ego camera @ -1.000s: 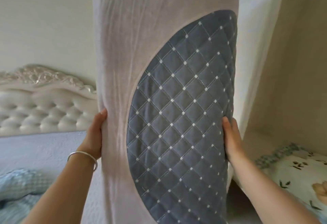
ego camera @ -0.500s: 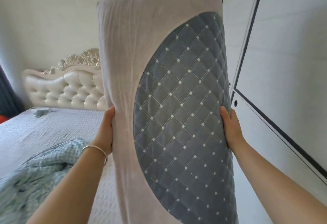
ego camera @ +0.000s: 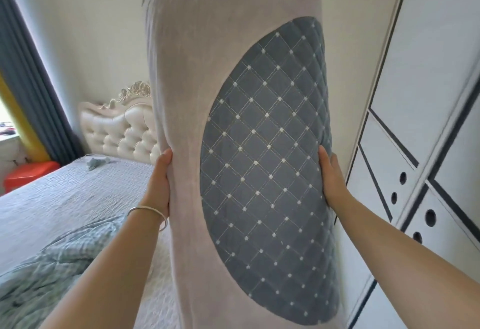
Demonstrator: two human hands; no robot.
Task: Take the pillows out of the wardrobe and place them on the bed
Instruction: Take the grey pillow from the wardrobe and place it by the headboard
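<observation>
Between my 2 hands the pillow (ego camera: 233, 147) stands on end, long axis upright, left hand (ego camera: 159, 186) and right hand (ego camera: 332, 180) each pressed flat against a side, bed (ego camera: 65, 199) lying left of it, nearer my left hand.

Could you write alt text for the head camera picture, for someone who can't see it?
Two bare hands, left hand and right hand, hold a tall grey pillow with a quilted blue panel upright in mid-air. To the left lies the bed with its tufted headboard; white wardrobe doors stand on the right.
</observation>
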